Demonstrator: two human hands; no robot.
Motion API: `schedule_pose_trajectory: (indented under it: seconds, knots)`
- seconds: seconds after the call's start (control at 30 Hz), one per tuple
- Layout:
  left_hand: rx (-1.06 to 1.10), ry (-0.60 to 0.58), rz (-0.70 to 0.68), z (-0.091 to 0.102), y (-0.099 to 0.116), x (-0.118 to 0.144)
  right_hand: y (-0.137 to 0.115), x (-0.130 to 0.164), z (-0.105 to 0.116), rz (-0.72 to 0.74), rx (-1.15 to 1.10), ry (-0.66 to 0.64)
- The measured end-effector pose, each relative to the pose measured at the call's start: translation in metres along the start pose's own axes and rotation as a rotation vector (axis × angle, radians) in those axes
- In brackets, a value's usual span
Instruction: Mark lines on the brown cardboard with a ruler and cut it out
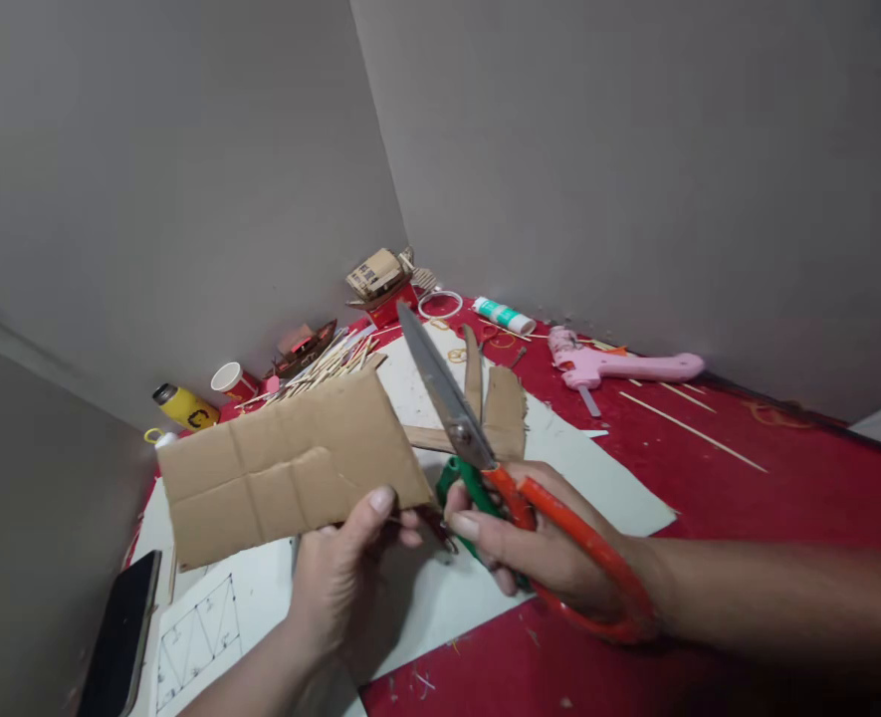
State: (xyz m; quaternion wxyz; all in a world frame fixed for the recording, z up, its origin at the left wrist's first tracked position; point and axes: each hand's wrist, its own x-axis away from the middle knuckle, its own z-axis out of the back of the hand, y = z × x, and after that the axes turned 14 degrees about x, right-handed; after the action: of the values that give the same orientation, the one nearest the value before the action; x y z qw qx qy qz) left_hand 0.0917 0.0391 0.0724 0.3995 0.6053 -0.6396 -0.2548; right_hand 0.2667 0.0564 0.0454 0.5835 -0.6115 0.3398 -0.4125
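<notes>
Cardboard and scissors held up over a cluttered red craft table.

Head view: the left hand (342,583) is closed on the creased cardboard sheet (291,468), thumb pinching its lower right corner so it juts toward ten o'clock, clear of the table (783,498). The right hand (551,548) is wrapped through the orange handles of the scissors (485,448), blades together and pointing to eleven o'clock beside the sheet's right edge. A pink glue gun (604,364) lies at two o'clock; a phone (120,637) rests at eight.
</notes>
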Motion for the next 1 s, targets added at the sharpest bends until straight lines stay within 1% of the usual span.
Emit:
schedule_pose_trajectory:
  seconds: [0.07,0.17,0.23,0.3,0.4,0.53,0.73,0.87,1.0]
  knots:
    - [0.038,0.051,-0.080,-0.003,0.011,-0.001,0.003,0.002,0.002,0.012,0.052,0.019]
    - [0.107,0.115,-0.195,-0.007,0.024,-0.001,0.012,0.003,0.004,0.037,0.087,-0.003]
    - [0.144,0.134,-0.252,-0.007,0.029,0.000,0.021,0.002,0.003,0.057,0.079,-0.026]
    - [0.168,0.123,-0.284,-0.007,0.030,0.001,0.031,0.000,0.001,0.122,0.085,-0.082]
    - [0.183,0.122,-0.272,-0.005,0.028,0.002,0.046,-0.004,-0.002,0.194,0.178,-0.175]
    - [0.180,0.165,-0.239,-0.006,0.025,0.003,0.053,-0.007,-0.005,0.189,0.314,-0.184]
    - [0.163,0.136,-0.225,-0.006,0.021,0.003,0.040,-0.001,-0.004,0.199,0.436,-0.173]
    - [0.170,0.165,-0.225,-0.007,0.018,0.002,0.033,-0.001,-0.005,0.213,0.459,-0.179]
    - [0.182,0.181,-0.219,-0.015,0.018,0.000,0.028,-0.002,-0.005,0.241,0.458,-0.177]
